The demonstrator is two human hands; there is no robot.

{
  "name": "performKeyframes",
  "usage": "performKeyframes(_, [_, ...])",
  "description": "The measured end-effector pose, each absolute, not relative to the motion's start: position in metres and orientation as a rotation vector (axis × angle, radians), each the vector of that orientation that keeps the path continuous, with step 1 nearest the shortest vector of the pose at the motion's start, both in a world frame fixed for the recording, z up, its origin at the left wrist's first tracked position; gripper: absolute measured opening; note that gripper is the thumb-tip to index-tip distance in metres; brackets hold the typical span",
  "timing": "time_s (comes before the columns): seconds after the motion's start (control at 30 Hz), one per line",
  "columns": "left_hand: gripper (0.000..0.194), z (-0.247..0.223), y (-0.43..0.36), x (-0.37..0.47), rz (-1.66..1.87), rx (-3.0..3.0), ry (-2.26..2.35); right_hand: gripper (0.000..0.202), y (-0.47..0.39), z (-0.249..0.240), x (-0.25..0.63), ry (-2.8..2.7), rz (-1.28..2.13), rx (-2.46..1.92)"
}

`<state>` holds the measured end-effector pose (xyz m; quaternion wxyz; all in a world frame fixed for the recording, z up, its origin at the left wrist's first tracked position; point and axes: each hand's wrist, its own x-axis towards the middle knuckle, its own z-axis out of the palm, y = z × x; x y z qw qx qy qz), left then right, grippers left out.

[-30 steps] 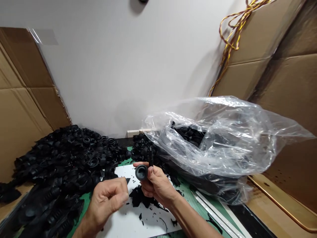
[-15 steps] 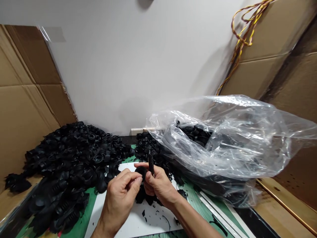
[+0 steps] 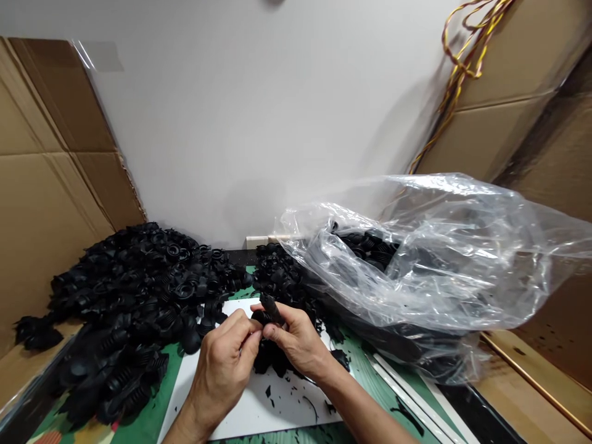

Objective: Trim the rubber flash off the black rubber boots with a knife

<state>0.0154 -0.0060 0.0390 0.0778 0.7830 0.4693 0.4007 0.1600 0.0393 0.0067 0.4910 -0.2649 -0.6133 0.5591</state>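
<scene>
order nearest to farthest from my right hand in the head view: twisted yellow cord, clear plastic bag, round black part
1. Round black part, at the fingers of the right hand
2. Clear plastic bag, to the hand's right
3. Twisted yellow cord, upper right

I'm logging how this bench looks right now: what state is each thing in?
Left hand: closed, fingertips at the black part.
Right hand: closed around the dark stick-like piece.
Black part: held between both hands, partly hidden.
Dark stick-like piece: tilted.
Plastic bag: open, crumpled, black pieces inside.
Left pile: heaped loosely.
White sheet: flat, strewn with scraps.
Twisted cable: looped, hanging.
</scene>
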Motion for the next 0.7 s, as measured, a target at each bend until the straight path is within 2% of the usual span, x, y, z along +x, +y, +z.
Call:
performKeyframes(0.23, [0.020,0.0411,-0.0062,0.0167,1.230,2.394,1.370,0.057,0.0378,0.0068,0.1604,-1.437,1.426,-0.655])
performKeyframes(0.7, [0.020,0.0418,-0.0047,0.0114,1.188,2.406,1.339,0.045,0.0396,0.0051,0.1594,-1.447,1.425,-0.617])
